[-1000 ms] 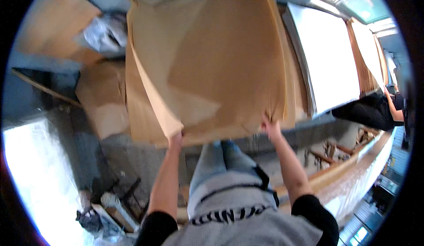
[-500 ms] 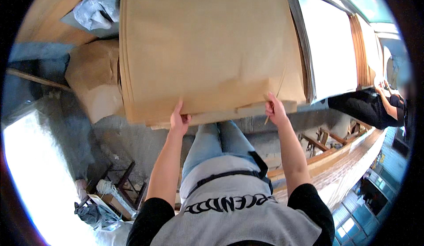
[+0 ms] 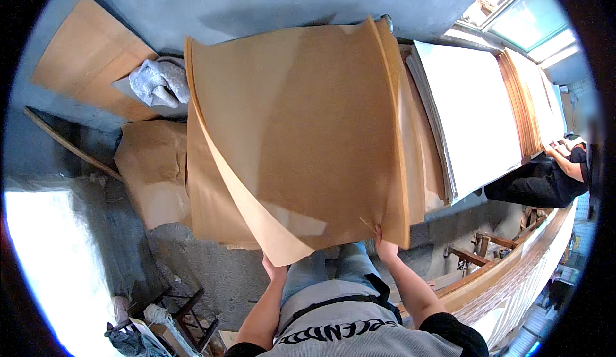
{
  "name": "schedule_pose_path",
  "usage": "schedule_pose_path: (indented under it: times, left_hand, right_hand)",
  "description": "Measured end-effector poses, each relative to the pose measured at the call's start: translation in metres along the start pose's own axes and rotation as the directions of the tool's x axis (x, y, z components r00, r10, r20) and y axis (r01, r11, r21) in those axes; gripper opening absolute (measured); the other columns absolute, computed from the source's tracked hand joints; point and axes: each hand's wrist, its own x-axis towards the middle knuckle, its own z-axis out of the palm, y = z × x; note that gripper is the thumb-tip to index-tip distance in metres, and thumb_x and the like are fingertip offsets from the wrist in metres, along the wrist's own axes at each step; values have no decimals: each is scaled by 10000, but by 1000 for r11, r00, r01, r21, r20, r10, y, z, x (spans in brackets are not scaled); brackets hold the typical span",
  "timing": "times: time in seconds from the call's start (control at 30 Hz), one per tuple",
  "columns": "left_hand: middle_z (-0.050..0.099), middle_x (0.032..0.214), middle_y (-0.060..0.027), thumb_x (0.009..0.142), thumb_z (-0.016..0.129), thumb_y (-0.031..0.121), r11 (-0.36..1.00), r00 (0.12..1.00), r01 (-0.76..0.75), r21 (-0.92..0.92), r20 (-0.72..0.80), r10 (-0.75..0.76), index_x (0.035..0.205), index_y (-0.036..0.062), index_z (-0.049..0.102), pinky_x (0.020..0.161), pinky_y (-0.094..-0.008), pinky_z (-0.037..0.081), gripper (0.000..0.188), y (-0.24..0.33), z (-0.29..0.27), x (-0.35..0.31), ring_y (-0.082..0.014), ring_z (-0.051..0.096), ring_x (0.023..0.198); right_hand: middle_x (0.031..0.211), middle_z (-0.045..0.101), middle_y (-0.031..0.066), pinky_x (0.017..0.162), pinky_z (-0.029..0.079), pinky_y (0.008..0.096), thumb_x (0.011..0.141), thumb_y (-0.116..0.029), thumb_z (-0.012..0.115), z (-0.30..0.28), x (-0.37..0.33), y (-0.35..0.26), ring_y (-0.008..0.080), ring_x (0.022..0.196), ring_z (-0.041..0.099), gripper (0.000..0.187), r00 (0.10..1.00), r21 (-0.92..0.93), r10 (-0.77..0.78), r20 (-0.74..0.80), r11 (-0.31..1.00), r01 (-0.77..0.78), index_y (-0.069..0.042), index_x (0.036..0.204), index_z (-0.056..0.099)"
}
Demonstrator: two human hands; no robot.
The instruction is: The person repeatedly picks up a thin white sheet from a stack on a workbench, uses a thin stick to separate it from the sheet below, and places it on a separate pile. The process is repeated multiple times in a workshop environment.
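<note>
A large brown paper sheet (image 3: 308, 132) lies over a stack of similar brown sheets (image 3: 215, 209), with its left and right sides curled upward. My left hand (image 3: 274, 271) is closed on the sheet's near left corner, which folds over and shows a paler underside; the fingers are partly hidden by it. At the near right, my right hand (image 3: 386, 249) grips the sheet's near edge beside its raised right side. A thin stick (image 3: 367, 224) pokes out from the fingers of this hand, over the sheet.
Right of the stack stands a pile of white sheets (image 3: 465, 113), then more brown-edged piles (image 3: 520, 100). A co-worker's hands (image 3: 559, 146) are at the far right. Crumpled brown paper (image 3: 151, 171) and a grey cloth (image 3: 159, 81) lie left. Wooden beams (image 3: 475, 257) are lower right.
The top sheet's sides have risen and curled, and its near left corner has folded over. Both hands have moved lower in the picture, along with the stack, and more wall shows behind.
</note>
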Motion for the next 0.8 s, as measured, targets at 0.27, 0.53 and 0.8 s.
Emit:
schedule_pose_path:
  times: [0.27,0.53,0.8]
  left_hand:
    - [481,806,-14,799,547,415,962,975,186,202,-155,-156,950,96,503,433,-249,380,355,56,40,79,-116,444,620]
    - [508,697,-4,833,526,381,923,924,354,-152,210,-320,930,123,496,319,-228,311,277,26,26,44,-113,410,410]
    - [522,732,-10,832,530,372,886,888,456,-82,113,-446,909,112,506,332,-224,295,272,1,13,32,-106,398,419]
  right_hand:
    - [469,447,2,363,289,233,804,-435,542,-36,84,-6,98,378,408,430,867,519,298,400,706,-482,-70,579,512]
    - [497,458,-9,338,237,210,837,-359,517,-46,55,18,74,373,380,365,737,636,367,567,373,-676,-107,577,482]
    - [470,425,-7,355,250,229,843,-352,490,-16,29,63,93,381,357,375,673,624,327,664,254,-739,-102,563,492]
